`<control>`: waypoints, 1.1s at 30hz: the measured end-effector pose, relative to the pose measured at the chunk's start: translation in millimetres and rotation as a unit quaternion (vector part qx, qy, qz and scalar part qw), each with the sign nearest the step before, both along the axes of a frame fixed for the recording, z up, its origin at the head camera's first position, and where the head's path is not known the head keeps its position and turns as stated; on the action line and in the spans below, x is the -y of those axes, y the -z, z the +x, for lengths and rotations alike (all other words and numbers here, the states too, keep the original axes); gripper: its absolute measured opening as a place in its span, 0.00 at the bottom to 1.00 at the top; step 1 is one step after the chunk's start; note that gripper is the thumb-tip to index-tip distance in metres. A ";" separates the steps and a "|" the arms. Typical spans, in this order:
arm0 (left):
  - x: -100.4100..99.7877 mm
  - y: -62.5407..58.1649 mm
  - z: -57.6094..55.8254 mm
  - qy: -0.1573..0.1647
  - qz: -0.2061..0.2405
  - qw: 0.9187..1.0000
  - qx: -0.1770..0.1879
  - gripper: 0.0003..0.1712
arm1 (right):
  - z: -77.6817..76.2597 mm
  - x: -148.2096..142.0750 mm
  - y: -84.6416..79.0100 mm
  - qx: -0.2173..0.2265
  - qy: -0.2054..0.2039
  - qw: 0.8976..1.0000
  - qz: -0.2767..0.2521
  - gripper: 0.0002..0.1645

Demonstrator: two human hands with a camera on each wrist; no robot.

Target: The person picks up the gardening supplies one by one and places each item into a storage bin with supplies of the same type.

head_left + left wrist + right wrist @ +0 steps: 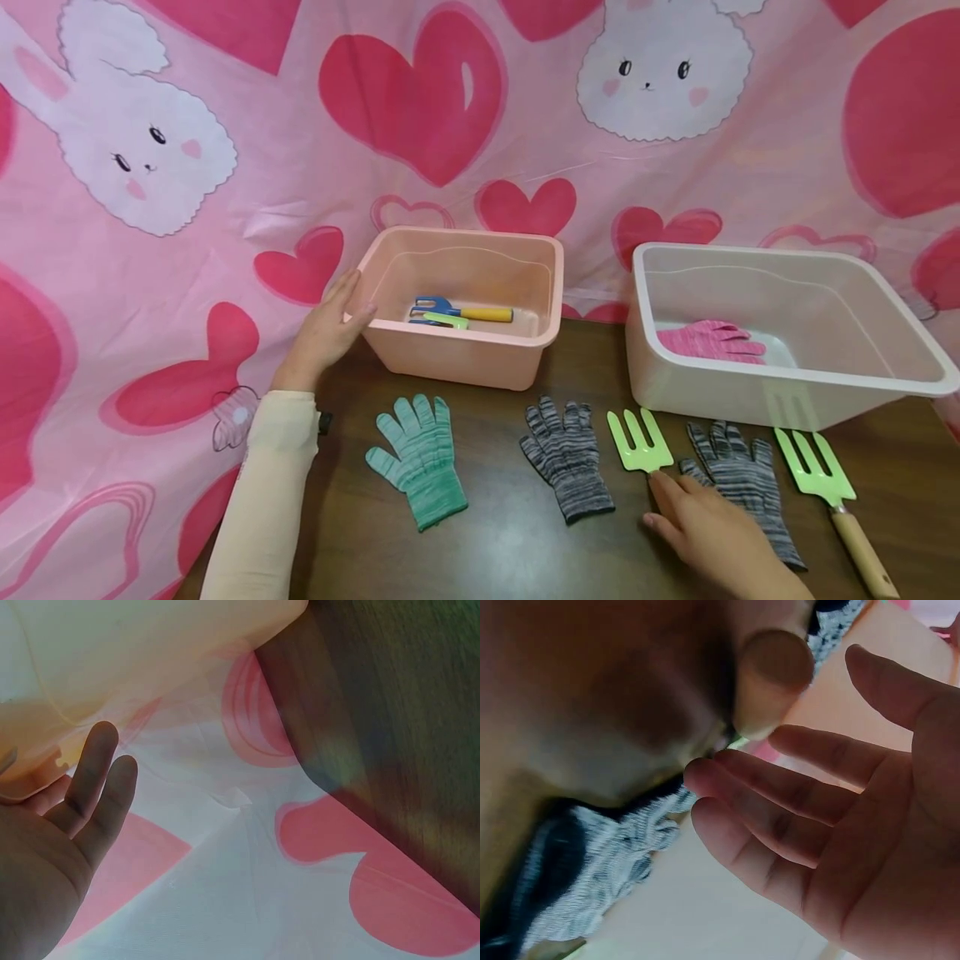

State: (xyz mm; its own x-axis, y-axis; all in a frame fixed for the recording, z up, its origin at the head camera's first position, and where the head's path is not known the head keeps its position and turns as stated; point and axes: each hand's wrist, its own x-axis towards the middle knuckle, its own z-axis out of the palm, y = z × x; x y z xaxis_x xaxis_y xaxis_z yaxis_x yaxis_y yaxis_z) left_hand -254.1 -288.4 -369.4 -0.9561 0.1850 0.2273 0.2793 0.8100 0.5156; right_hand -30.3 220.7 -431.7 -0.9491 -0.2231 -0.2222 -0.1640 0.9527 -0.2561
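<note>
My left hand [322, 333] rests against the left rim of the pink bin [457, 357], its fingers fairly straight in the left wrist view. My right hand [712, 533] reaches over a light green hand fork [641, 454], whose tines point away from me. In the right wrist view the rounded end of a wooden handle [772, 675] shows close to the fingertips, and the fingers are extended without curling round it. Partly under this hand lies a grey striped glove [750, 483]. To its right is a second green hand fork [817, 475] with a wooden handle.
Inside the pink bin lie a blue fork with a yellow handle [487, 315] and a light green tool [450, 321]. A white bin [750, 387] at the right holds a pink glove [708, 342]. A mint green glove [420, 458] and another grey glove [570, 458] lie on the table [495, 558].
</note>
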 end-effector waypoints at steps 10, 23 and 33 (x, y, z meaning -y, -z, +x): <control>0.0 0.4 1.1 -0.005 0.000 1.000 0.001 0.47 | 5.5 -2.0 9.1 0.008 0.033 0.999 0.019 0.41; -0.5 0.2 1.4 -0.007 0.000 1.000 -0.001 0.47 | 11.1 -6.0 18.8 -0.030 0.019 0.999 0.007 0.43; -1.0 -0.5 2.0 -0.002 0.002 1.000 -0.003 0.47 | 13.3 -8.6 20.3 -0.054 0.014 0.998 -0.003 0.41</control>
